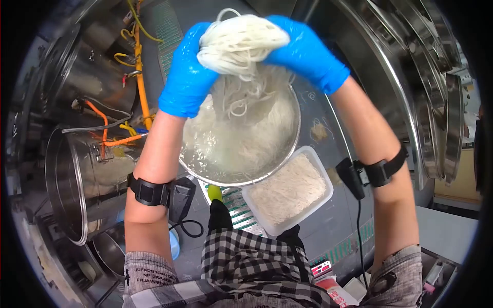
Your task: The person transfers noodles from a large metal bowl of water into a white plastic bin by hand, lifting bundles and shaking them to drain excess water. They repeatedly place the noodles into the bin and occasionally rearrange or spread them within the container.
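Observation:
A thick bundle of wet white noodles is lifted between my two blue-gloved hands, with loose strands dangling below it. My left hand grips the bundle from the left side, its fingers partly hidden behind the noodles. On the other side my right hand is closed around the bundle's right end. Beneath the hands stands a large round metal basin of cloudy water with more pale noodles in it. A white rectangular plastic tub, filled with noodles, is close to the basin's lower right.
Big metal pots lie or stand on the left, near an orange pipe and hoses. Large steel vessels with rounded rims line the right. Green-slotted drain grating crosses the grey floor. A cable hangs from the right forearm strap.

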Motion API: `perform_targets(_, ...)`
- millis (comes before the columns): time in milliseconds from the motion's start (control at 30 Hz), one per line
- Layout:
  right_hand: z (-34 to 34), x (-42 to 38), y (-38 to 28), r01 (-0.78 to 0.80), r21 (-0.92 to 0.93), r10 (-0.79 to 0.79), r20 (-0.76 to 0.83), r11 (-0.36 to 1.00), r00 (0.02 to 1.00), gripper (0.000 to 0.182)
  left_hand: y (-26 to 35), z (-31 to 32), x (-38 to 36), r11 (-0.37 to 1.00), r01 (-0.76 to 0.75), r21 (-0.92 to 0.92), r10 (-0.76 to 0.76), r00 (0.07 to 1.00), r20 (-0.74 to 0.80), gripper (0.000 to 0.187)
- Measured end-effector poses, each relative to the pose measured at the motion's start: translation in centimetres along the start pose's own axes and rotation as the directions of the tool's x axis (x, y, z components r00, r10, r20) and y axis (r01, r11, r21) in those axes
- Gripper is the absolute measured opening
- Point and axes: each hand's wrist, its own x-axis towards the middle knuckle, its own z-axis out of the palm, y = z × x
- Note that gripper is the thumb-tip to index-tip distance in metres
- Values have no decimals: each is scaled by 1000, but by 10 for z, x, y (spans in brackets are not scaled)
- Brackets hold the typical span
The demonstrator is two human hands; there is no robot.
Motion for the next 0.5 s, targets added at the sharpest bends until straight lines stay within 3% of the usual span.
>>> perform_targets(33, -5, 9, -14, 26, -121, -28, -12, 992, 1000, 36, 4, -7, -5, 1000, -4, 3, 4, 1000, -4, 43)
perform_targets(67, -8, 17, -26, 53, -242, -60, -22, 969, 998, 33, 9, -12, -14, 991, 131, 35, -132, 991, 8, 43)
perform_targets(100, -8, 21, -40, 61, -247, -68, -18, 967, 998, 33, 12, -17, -21, 963, 263, 66, -265, 964, 17, 44)
perform_targets(167, -3, 25, -63, -23, -351, 16, -23, 936, 1000, 26, 5, -41, -37, 935, 315, 162, -331, 941, 77, 45)
perform_targets(200, -4, 27, -64, -18, -355, 11, -22, 935, 1000, 26, 0, -49, -43, 893, 363, 266, -407, 903, 134, 46)
perform_targets(267, -5, 32, -61, 70, -571, -89, -5, 818, 996, 23, -10, -51, -49, 884, 364, 292, -411, 904, 118, 47)
perform_targets(400, -11, 33, -72, 77, -558, -145, -79, 826, 986, 21, -5, -25, -43, 883, 384, 270, -417, 906, 74, 48)
perform_targets(467, -24, 36, -89, 15, -531, -90, -116, 847, 989, 33, -8, -2, -36, 905, 330, 267, -362, 929, 79, 51)
perform_targets(500, -23, 37, -114, 235, -427, -319, -134, 873, 938, 13, -10, 9, -34, 905, 366, 216, -389, 918, 75, 53)
